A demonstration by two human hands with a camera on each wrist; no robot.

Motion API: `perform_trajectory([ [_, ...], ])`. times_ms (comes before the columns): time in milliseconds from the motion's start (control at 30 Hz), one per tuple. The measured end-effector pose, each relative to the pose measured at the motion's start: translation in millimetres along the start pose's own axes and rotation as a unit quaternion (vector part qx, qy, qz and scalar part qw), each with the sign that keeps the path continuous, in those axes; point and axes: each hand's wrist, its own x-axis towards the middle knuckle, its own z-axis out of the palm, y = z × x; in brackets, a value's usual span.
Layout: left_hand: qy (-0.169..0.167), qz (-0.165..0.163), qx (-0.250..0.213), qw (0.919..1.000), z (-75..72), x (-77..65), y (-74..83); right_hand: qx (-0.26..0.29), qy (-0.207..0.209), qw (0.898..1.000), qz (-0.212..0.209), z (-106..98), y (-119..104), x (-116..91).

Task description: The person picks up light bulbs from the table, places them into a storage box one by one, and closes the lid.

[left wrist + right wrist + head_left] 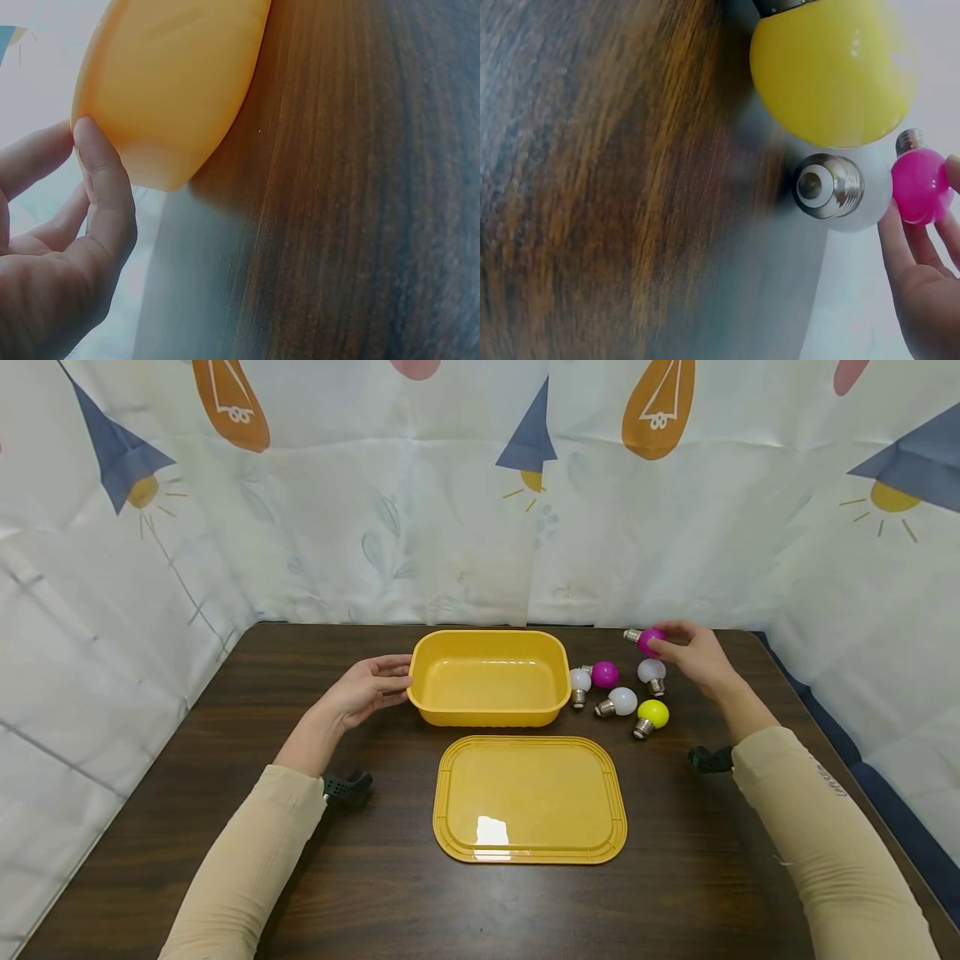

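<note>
At the far right of the table, my right hand (697, 658) pinches a magenta light bulb (649, 642) between thumb and fingers, its metal screw base pointing left. The right wrist view shows the same magenta bulb (921, 186) in the fingers. My left hand (366, 690) touches the left end of a yellow plastic box (491, 717), its fingertips at the rim. Nothing lies inside the box. Near the right hand lie a white bulb (651, 672) and a yellow bulb (653, 713). Another magenta bulb (604, 674) and white bulbs (622, 701) lie beside the box.
A flat yellow lid (528, 802) lies in front of the box on the dark wooden table (360, 877). Behind the table hangs a white patterned curtain (450, 527), which also runs along both sides.
</note>
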Motion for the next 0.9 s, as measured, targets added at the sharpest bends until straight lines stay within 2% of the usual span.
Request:
perform_trajectory([
  [500,-0.004,0.000,-0.005,1.0000,0.1,0.4,1.4,-0.015,-0.007,1.000,-0.008,0,-12,-1],
  [900,-0.011,-0.001,-0.010,0.9999,-1.0,-0.6,0.5,-0.005,-0.030,0.999,-0.011,12,-22,-5],
])
